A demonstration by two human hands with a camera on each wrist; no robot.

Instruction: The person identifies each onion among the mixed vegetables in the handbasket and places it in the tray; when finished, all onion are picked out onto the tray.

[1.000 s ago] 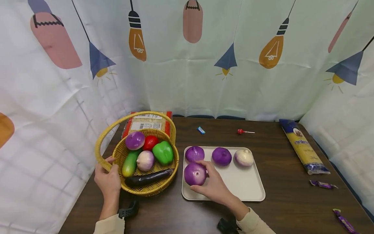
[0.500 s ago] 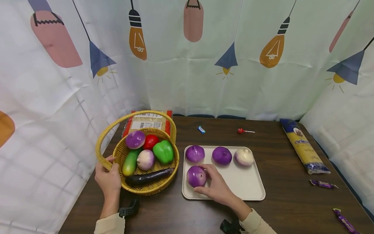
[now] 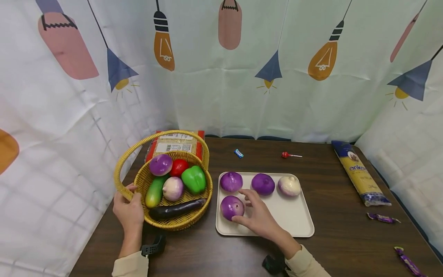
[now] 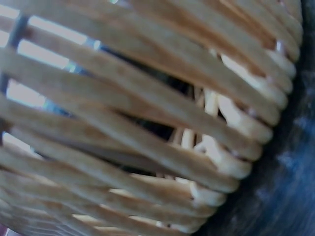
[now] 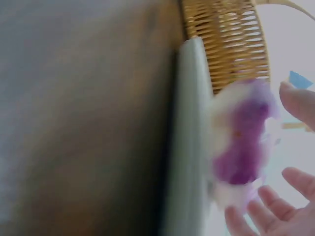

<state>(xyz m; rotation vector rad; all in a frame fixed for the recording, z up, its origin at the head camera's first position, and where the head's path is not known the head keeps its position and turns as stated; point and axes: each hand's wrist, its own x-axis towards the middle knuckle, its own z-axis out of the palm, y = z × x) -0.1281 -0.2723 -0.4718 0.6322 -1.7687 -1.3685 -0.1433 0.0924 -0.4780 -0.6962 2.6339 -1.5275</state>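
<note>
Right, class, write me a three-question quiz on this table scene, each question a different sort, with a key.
1. How many onions lie on the tray?
2. True or false: the left hand grips the basket.
3. The right hand is: A) gripping the lollipop, B) open beside the front onion, C) inside the basket.

Key: 1) four; 2) true, at its handle; 3) B.

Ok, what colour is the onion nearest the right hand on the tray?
Purple; the round purple onion shows best in the head view.
</note>
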